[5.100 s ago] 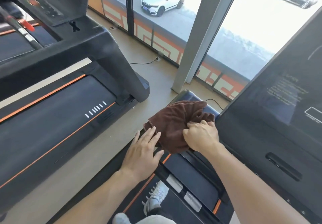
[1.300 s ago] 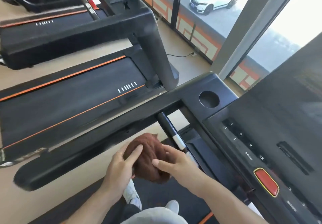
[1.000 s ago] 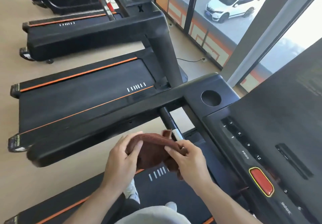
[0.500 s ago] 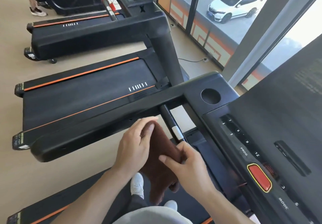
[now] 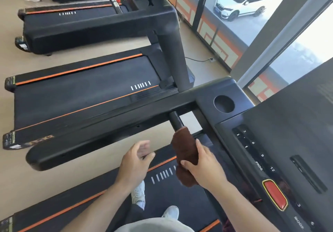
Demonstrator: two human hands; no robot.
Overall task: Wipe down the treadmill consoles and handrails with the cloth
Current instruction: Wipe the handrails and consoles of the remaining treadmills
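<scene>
Cloth (image 5: 184, 150) wrapped on handrail (image 5: 175, 121) — right hand (image 5: 204, 166) holds it (left hand (image 5: 137, 161) free).

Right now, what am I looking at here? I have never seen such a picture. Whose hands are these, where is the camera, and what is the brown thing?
The camera sits on a person's head and looks down, so both hands are that person's own. They stand on a treadmill in a gym. The right hand wraps a brown cloth around the inner handrail bar beside the console. The left hand hangs free, its fingers relaxed, holding nothing. More treadmills stand to the left.
</scene>
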